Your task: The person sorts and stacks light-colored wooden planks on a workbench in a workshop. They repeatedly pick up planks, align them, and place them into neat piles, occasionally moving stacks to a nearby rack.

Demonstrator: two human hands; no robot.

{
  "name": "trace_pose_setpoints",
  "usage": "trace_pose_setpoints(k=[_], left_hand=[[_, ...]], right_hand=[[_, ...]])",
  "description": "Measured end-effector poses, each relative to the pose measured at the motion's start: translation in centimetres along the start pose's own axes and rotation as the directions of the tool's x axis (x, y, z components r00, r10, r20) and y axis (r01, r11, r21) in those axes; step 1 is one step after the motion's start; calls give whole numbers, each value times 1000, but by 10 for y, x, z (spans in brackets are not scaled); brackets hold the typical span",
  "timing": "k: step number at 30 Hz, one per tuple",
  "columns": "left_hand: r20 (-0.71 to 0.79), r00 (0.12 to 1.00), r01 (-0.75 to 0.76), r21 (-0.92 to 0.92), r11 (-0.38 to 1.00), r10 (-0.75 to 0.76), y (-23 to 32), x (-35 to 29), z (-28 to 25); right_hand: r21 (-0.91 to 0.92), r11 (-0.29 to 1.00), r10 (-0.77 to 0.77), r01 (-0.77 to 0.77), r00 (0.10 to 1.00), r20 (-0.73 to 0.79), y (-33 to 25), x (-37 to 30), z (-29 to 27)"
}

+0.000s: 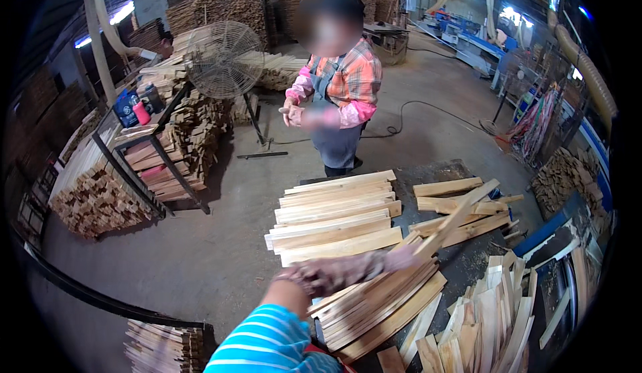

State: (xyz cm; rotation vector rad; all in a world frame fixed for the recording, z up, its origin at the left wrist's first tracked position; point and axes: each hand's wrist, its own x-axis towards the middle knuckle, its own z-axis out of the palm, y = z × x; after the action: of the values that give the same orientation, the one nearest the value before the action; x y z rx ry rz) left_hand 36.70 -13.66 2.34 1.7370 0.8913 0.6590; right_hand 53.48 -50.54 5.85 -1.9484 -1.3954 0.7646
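The left hand (401,258), in a pinkish glove, reaches across the dark, dusty bench (435,171). Its fingers are blurred but look closed around the near end of a long board (461,216), how tightly I cannot tell. This straight, pale board slants up toward the bench's right edge, over shorter rough boards (461,204) lying loosely at the far right corner. The right hand is out of view, its fingers' state unknown.

Smooth, flat boards (338,216) with streaky grain form a row along the bench's left edge. Nearer, beneath the forearm, brownish thin boards (381,309) overlap like a fan. A jumbled heap of narrow strips (481,313) fills the near right corner.

Past the far edge stands a person (351,78) in an orange plaid shirt. Any marking on the blue cloth bag (125,109) is too small to read.
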Motion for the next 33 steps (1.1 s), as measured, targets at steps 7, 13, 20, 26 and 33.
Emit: trace_pose_setpoints(k=[7,13,20,26,33], left_hand=[[-33,925,-365,-357,860,380,222,89,-27],[364,920,-87,-168,982,144,107,-52,25],[594,802,438,-523,731,-56,-35,-267,64],[497,861,439,-624,647,-106,33,-283,21],[461,886,358,-607,709,-53,61,-267,18]], right_hand=[[-22,1000,-7,6,999,-44,0,8,-12],[-3,989,-145,145,984,-108,17,9,-24],[481,715,441,-507,861,252,-40,54,-25],[793,602,247,-90,966,-79,-228,79,22],[847,516,330,-130,942,-56,-144,98,88]])
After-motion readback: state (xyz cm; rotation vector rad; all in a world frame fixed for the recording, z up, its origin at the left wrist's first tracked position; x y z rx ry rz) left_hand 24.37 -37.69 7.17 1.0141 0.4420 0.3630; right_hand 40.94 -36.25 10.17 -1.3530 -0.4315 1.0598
